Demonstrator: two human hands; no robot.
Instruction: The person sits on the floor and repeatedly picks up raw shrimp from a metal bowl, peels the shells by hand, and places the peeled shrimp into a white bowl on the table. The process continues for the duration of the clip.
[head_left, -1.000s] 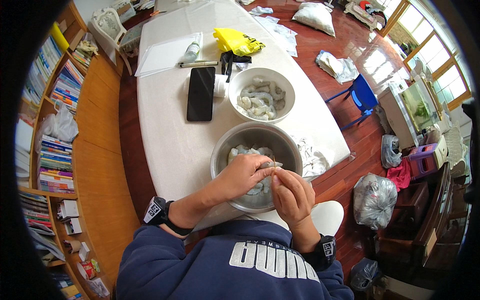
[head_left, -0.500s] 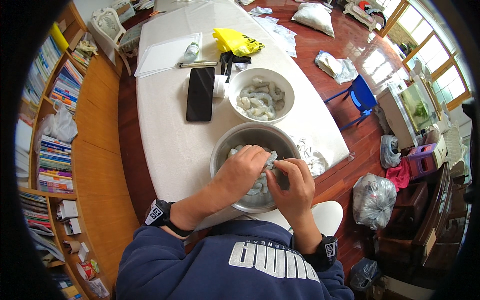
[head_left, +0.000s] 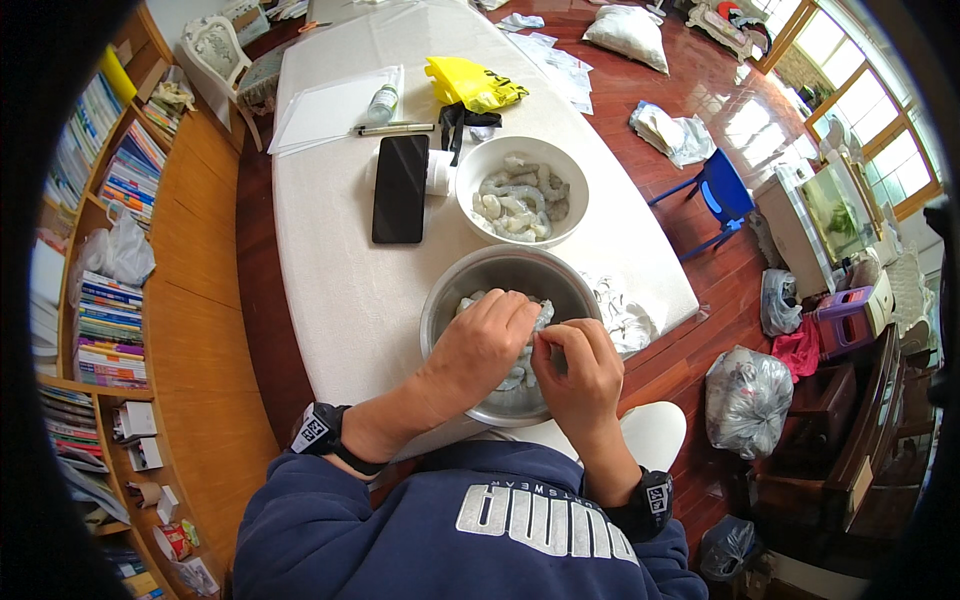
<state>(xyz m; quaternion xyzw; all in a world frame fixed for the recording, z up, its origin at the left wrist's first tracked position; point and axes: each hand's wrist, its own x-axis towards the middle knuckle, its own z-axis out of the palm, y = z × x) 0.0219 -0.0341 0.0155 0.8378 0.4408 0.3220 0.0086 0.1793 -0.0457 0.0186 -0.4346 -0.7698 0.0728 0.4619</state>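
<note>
A grey, translucent shrimp (head_left: 544, 315) is held over the metal bowl (head_left: 436, 300), its body partly hidden behind my fingers. My left hand (head_left: 485, 340) is closed round it from the left. On the other side, my right hand (head_left: 582, 372) pinches at the shrimp with thumb and forefinger; the exact spot between those fingertips is hidden. More shrimp (head_left: 515, 378) lie in the metal bowl below my hands. Just beyond stands a white bowl (head_left: 466, 190) with a heap of shrimp (head_left: 525, 195) in it.
Crumpled white plastic (head_left: 625, 318) lies right of the metal bowl. A black phone (head_left: 400, 190) leans on a white roll (head_left: 440, 172). Farther back are a pen (head_left: 397, 128), a small bottle (head_left: 383, 103) and a yellow bag (head_left: 472, 84). A blue chair (head_left: 722, 190) stands right of the table.
My right hand has shifted slightly left and down, and its thumb and forefinger have drawn closer together at the shrimp. My left hand has barely moved.
</note>
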